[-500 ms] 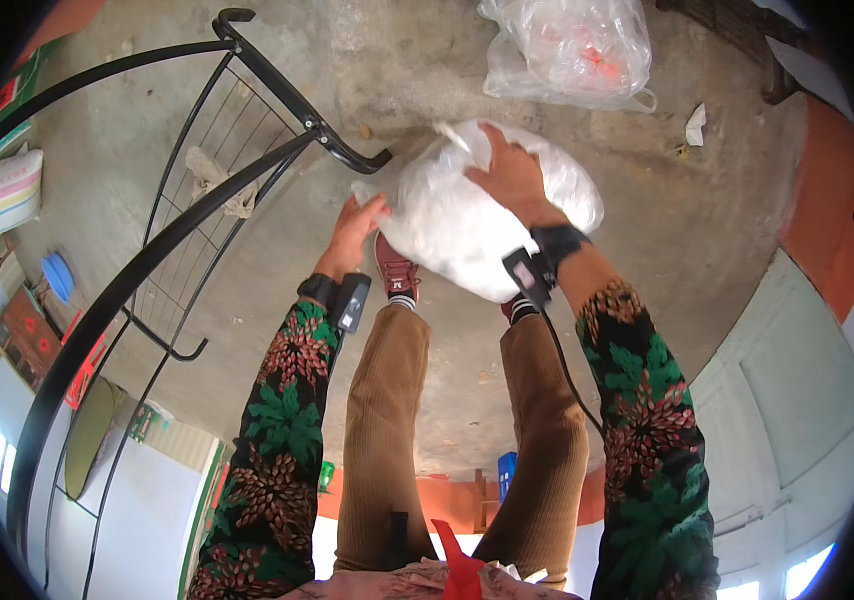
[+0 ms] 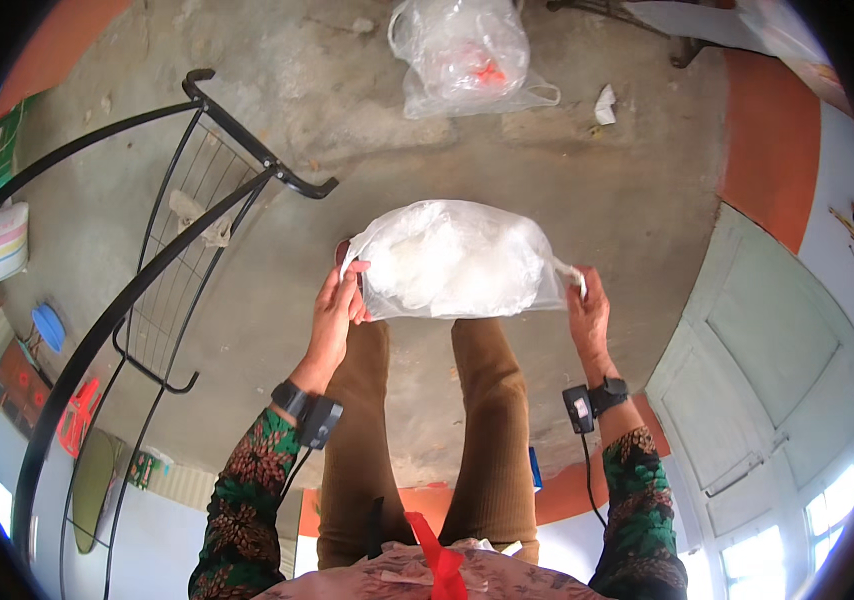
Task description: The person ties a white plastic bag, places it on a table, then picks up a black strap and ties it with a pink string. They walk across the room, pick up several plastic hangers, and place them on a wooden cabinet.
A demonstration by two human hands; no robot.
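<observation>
A bulging clear plastic bag [image 2: 452, 258] filled with something white and soft hangs between my two hands, in front of my legs. My left hand [image 2: 335, 310] is closed on the bag's left edge, fingers curled round the plastic. At the other side, my right hand [image 2: 590, 312] grips a twisted, rope-like corner of the same bag. The bag covers most of my shoes.
On the left stands a black metal rack [image 2: 237, 130] with a pale rag [image 2: 202, 218] on its wire grid. Farther ahead, another clear plastic bag [image 2: 467, 60] with something red lies on the concrete floor, near a white paper scrap [image 2: 604, 105]. Pale green doors [image 2: 757, 330] are at the right.
The bag has come up off the floor toward me. My right hand has gone from the bag's top to its right corner, and my left hand now grips its left edge.
</observation>
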